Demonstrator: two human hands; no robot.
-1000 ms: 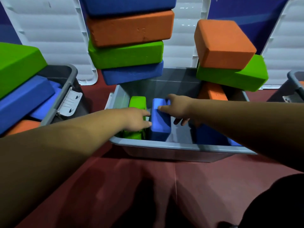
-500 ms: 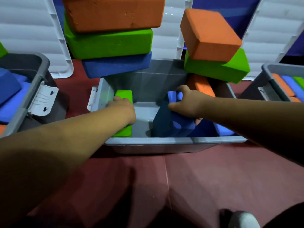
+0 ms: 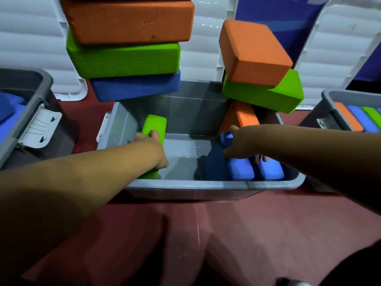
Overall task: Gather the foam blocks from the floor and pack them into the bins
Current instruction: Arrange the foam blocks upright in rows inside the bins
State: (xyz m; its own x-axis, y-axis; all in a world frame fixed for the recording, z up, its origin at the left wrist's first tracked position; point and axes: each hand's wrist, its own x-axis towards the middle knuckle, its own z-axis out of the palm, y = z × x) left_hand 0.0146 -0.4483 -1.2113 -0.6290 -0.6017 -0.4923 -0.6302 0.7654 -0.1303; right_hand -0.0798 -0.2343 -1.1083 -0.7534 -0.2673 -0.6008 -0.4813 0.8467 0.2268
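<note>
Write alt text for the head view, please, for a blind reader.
A person's left hand grips a green block and the right hand a blue block, both inside a grey bin on a red floor.

1. Mid bin [image 3: 206, 185]: plain light grey, darker grey on its far wall, with a white latch [image 3: 104, 129] at its left end.
2. Green block [image 3: 155, 124] inside it, at left: bright lime, no pattern.
3. Blue block [image 3: 241, 171] inside, at right: royal blue on top, navy on its shaded side. The second blue block [image 3: 272, 172] beside it is the same royal blue.
4. Orange block [image 3: 240, 118] behind them: plain orange.
5. Left stack [image 3: 123, 58]: bands of orange over green over blue.
6. Right stack [image 3: 253, 50]: orange over green.
7. Floor [image 3: 226, 234]: dull dark red.
8. Lids [image 3: 31, 38]: white, ribbed in horizontal lines.
9. Right bin [image 3: 350, 96]: grey, with orange, blue and green stripes of blocks inside.
10. Left bin [image 3: 26, 79]: grey, with a white clip [image 3: 41, 126] and blue inside.
</note>
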